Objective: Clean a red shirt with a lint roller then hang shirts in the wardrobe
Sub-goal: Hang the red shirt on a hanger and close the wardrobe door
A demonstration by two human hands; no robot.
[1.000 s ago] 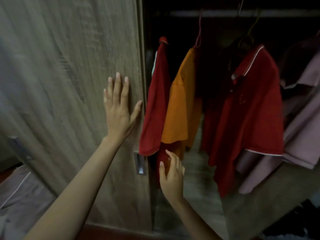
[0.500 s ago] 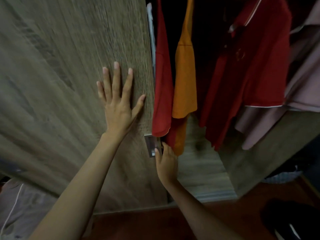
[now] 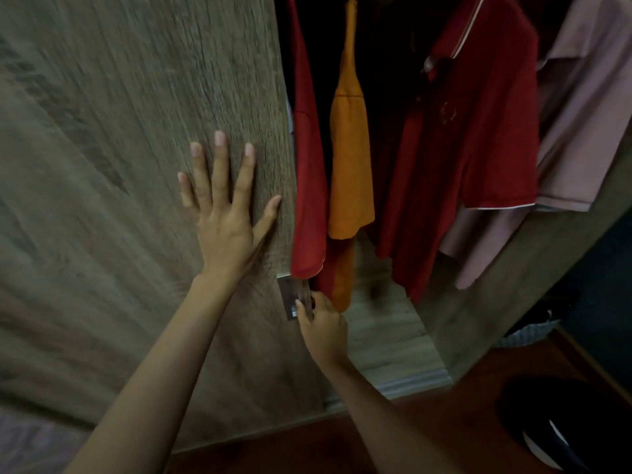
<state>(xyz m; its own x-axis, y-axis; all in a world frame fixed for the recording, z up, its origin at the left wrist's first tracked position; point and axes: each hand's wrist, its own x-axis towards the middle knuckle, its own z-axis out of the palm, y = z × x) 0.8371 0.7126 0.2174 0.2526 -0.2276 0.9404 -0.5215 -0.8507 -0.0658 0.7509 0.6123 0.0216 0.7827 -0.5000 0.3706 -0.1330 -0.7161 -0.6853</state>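
My left hand [image 3: 227, 213] lies flat with spread fingers on the wooden sliding wardrobe door [image 3: 119, 165]. Lower down, my right hand [image 3: 321, 323] curls its fingers round the door's edge at the metal recessed handle [image 3: 290, 299]. Inside the open wardrobe hang a red shirt [image 3: 307, 186] next to the door edge, an orange shirt [image 3: 350, 159] beside it, and a red polo shirt with white trim [image 3: 465, 138] further right. No lint roller is in view.
Pale pink shirts [image 3: 574, 114] hang at the far right. The wardrobe's wooden floor [image 3: 383, 333] and bottom rail [image 3: 403, 381] lie below the clothes. A dark object [image 3: 561, 422] sits on the reddish floor at bottom right, a patterned basket [image 3: 526, 333] behind it.
My right hand rose from below the shirts to the door edge at the metal handle. The view tilted down and closer. My left hand stayed flat on the door.
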